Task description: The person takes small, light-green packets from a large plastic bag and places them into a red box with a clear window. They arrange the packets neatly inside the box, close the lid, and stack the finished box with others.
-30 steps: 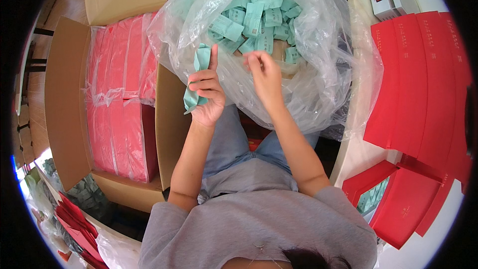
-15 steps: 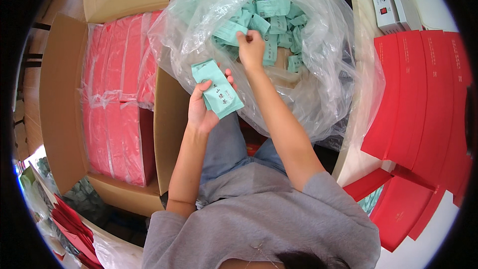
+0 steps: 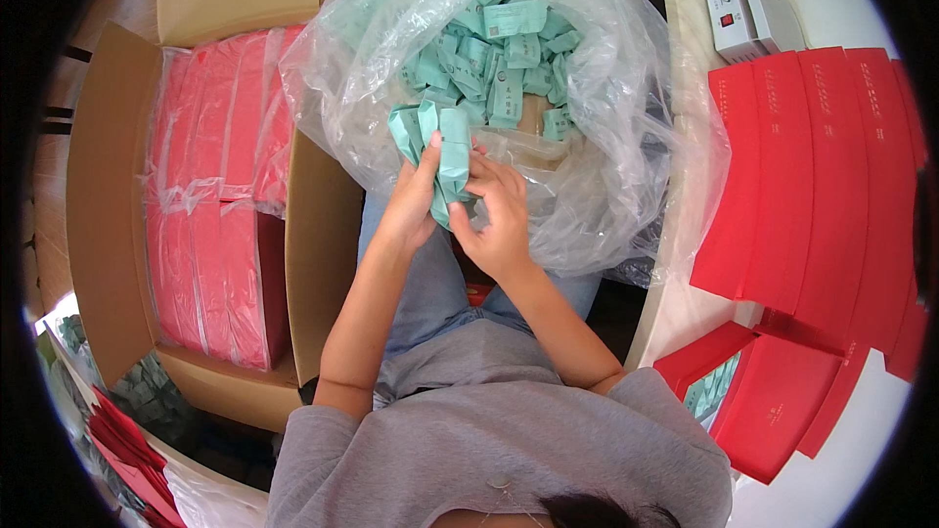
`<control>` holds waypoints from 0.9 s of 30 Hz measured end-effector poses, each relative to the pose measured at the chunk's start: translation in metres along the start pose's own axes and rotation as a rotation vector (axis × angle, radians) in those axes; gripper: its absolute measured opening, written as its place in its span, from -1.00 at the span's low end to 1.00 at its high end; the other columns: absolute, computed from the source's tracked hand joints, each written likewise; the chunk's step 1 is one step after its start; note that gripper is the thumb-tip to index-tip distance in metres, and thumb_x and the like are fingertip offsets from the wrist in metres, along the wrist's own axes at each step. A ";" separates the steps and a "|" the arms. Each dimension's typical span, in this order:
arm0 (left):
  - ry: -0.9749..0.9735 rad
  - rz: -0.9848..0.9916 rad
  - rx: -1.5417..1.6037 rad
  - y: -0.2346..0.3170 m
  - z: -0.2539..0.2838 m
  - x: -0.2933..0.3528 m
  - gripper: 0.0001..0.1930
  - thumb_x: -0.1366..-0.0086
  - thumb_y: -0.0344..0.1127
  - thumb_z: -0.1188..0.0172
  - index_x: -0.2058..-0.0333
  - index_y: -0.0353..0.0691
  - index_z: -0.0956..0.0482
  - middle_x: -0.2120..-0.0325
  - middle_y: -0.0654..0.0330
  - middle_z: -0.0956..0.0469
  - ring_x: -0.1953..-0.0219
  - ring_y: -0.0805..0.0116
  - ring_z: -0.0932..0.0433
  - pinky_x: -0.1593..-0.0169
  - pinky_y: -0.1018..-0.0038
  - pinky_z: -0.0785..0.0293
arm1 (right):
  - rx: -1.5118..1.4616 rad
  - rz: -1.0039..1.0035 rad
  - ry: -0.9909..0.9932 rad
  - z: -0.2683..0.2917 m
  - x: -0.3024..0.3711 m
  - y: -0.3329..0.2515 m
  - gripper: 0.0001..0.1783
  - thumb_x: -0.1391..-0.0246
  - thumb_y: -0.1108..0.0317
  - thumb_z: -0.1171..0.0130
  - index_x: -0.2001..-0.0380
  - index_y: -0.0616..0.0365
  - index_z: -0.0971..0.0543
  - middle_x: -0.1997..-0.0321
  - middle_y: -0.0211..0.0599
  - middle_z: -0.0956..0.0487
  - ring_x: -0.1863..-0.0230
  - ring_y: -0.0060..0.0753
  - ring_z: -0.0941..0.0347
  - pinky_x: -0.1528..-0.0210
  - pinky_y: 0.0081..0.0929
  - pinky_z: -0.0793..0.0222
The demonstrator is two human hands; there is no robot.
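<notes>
Several mint-green packets stand bunched together between my hands, just above my lap and at the near rim of the big plastic bag. My left hand is closed around them from the left, its thumb pressed across their front. From the right, my right hand grips the same bunch, thumb low and fingers partly hidden behind it. The clear plastic bag lies wide open ahead of me. Inside it is a loose heap of like green packets.
At the left, an open cardboard box holds plastic-wrapped red boxes. Overlapping red boxes lie on the table at the right, with an open red box nearer me. A white device stands at the far right.
My right hand has come back from the heap in the bag to the packets in my left hand. The bunch has turned upright, and both hands now hold it.
</notes>
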State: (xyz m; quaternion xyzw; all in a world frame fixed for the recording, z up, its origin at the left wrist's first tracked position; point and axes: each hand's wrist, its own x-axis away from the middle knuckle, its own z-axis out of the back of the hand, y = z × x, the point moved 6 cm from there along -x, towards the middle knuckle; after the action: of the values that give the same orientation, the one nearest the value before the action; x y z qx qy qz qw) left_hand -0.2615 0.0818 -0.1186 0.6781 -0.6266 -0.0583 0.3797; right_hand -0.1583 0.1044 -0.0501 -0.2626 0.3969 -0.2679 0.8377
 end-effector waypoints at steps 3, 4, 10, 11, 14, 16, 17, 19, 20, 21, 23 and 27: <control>0.088 -0.073 -0.191 -0.002 0.010 0.008 -0.47 -0.33 -0.16 -0.13 -0.13 -0.31 -0.20 0.02 0.12 -0.41 0.01 0.37 -0.43 -0.02 0.42 -0.41 | -0.244 -0.308 -0.017 0.014 0.000 -0.006 -0.49 0.11 0.37 -0.32 0.05 0.21 -0.41 0.10 -0.14 -0.57 0.07 -0.13 -0.50 0.04 -0.30 -0.38; 0.107 -0.150 -0.286 0.000 0.009 0.013 -0.46 -0.30 -0.18 -0.16 -0.13 -0.32 -0.20 0.02 0.12 -0.41 0.01 0.39 -0.42 -0.02 0.43 -0.41 | -0.396 -0.456 -0.004 0.018 -0.005 -0.009 -0.44 0.11 0.33 -0.34 0.01 0.22 -0.40 0.10 -0.15 -0.57 0.07 -0.16 -0.51 0.04 -0.32 -0.38; 0.085 -0.294 -0.403 0.012 -0.001 0.035 -0.56 -0.24 -0.30 -0.19 -0.04 -0.34 -0.35 0.16 0.13 -0.54 0.09 0.40 -0.49 0.00 0.45 -0.41 | -0.472 -0.726 -0.213 0.044 -0.011 -0.004 -0.57 -0.01 0.36 -0.27 0.04 0.23 -0.47 0.09 -0.26 -0.58 0.05 -0.43 -0.48 -0.01 -0.44 -0.35; 0.082 -0.290 -0.342 0.014 0.003 0.036 -0.52 -0.22 -0.27 -0.17 -0.06 -0.35 -0.32 0.11 0.09 -0.51 0.05 0.34 -0.48 -0.02 0.40 -0.41 | -0.523 -0.639 -0.161 0.052 -0.011 -0.005 -0.58 0.00 0.39 -0.27 0.04 0.21 -0.48 0.08 -0.25 -0.58 0.04 -0.43 -0.47 -0.02 -0.45 -0.35; 0.090 -0.306 -0.195 0.022 0.001 0.044 -0.42 -0.18 -0.17 -0.13 -0.11 -0.37 -0.27 0.00 -0.02 -0.45 -0.03 0.19 -0.47 -0.07 0.27 -0.43 | -0.637 -0.378 -0.031 0.075 -0.008 -0.012 -0.62 0.03 0.54 -0.25 0.08 0.15 -0.50 0.00 -0.23 -0.55 -0.01 -0.41 -0.45 -0.07 -0.44 -0.32; 0.054 -0.289 -0.127 0.017 -0.004 0.046 -0.39 -0.16 -0.12 -0.15 -0.11 -0.37 -0.27 0.03 -0.02 -0.46 0.00 0.19 -0.48 -0.05 0.27 -0.45 | -0.591 -0.189 -0.028 0.082 -0.006 -0.023 -0.66 0.04 0.55 -0.26 0.13 0.19 -0.50 -0.01 -0.24 -0.54 0.00 -0.39 -0.45 -0.07 -0.42 -0.33; 0.034 -0.280 -0.098 0.016 -0.006 0.047 -0.37 -0.15 -0.09 -0.16 -0.10 -0.37 -0.27 0.04 -0.02 -0.47 0.01 0.19 -0.49 -0.04 0.27 -0.46 | -0.567 -0.093 -0.023 0.084 -0.005 -0.029 -0.67 0.04 0.55 -0.27 0.15 0.20 -0.51 -0.02 -0.25 -0.54 0.00 -0.38 -0.45 -0.07 -0.40 -0.33; -0.079 -0.223 -0.013 0.004 -0.016 0.047 -0.32 -0.14 0.03 -0.13 -0.11 -0.36 -0.28 0.06 0.00 -0.47 0.03 0.19 -0.49 -0.02 0.27 -0.47 | -0.639 -0.191 0.065 0.083 0.004 -0.029 -0.62 -0.07 0.50 -0.21 0.03 0.21 -0.40 0.07 -0.23 -0.53 0.04 -0.41 -0.46 -0.02 -0.45 -0.36; -0.131 -0.194 0.024 -0.001 -0.020 0.047 -0.29 -0.14 0.09 -0.12 -0.11 -0.35 -0.28 0.08 0.01 -0.48 0.04 0.19 -0.49 -0.01 0.27 -0.47 | -0.754 -0.334 0.158 0.080 0.016 -0.029 -0.59 -0.10 0.48 -0.18 -0.02 0.20 -0.35 0.09 -0.22 -0.52 0.05 -0.42 -0.46 0.00 -0.46 -0.37; -0.202 -0.140 0.095 -0.006 -0.025 0.048 -0.26 -0.13 0.14 -0.10 -0.11 -0.35 -0.28 0.09 0.02 -0.48 0.05 0.18 -0.49 -0.01 0.27 -0.47 | -0.868 -0.477 0.251 0.077 0.026 -0.027 -0.57 -0.14 0.45 -0.15 -0.07 0.19 -0.31 0.11 -0.21 -0.52 0.05 -0.43 -0.47 0.03 -0.48 -0.39; -0.343 -0.030 0.235 -0.014 -0.033 0.052 -0.21 -0.12 0.25 -0.05 -0.11 -0.34 -0.28 0.11 0.03 -0.49 0.08 0.18 -0.49 0.00 0.27 -0.48 | -1.046 -0.544 0.237 0.072 0.027 -0.037 -0.48 -0.26 0.30 -0.02 -0.19 0.16 -0.11 0.13 -0.22 -0.48 0.18 -0.48 -0.46 0.15 -0.54 -0.39; -0.057 -0.261 -0.071 -0.016 -0.038 0.060 -0.18 -0.19 0.39 0.09 -0.13 -0.25 -0.28 0.03 0.02 -0.46 -0.04 0.11 -0.45 -0.08 0.21 -0.41 | -0.874 -0.692 0.405 0.064 0.052 -0.044 -0.47 -0.30 0.22 0.06 -0.22 0.13 -0.06 0.08 -0.26 -0.41 0.18 -0.51 -0.37 0.13 -0.55 -0.33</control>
State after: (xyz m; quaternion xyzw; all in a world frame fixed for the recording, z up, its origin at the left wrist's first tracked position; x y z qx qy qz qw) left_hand -0.2152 0.0436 -0.0776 0.7382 -0.5411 -0.1484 0.3746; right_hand -0.0891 0.0532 -0.0143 -0.6411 0.5137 -0.3819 0.4233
